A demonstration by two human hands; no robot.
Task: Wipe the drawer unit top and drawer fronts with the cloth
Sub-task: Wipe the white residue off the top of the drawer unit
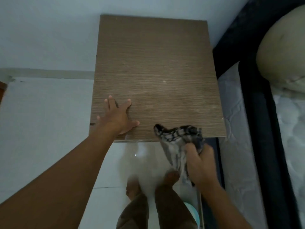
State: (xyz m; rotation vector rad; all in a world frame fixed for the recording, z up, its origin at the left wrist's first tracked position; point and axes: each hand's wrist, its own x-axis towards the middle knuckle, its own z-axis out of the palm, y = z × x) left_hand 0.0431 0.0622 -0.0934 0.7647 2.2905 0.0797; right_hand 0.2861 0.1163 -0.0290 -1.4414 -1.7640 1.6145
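The drawer unit's brown wood-grain top (155, 66) fills the middle of the view, seen from above; its drawer fronts are hidden below the front edge. My left hand (118, 115) rests flat on the top near its front left corner, fingers spread. My right hand (200, 164) grips a bunched black-and-grey patterned cloth (179, 138) in front of the unit. The cloth's upper end lies over the front edge of the top, right of centre.
A bed with a dark frame (257, 100), white mattress (290, 129) and a pale pillow (280, 45) stands close on the right. A pale wall (49, 33) is behind and to the left. My legs and bare feet (133, 190) stand on white floor tiles.
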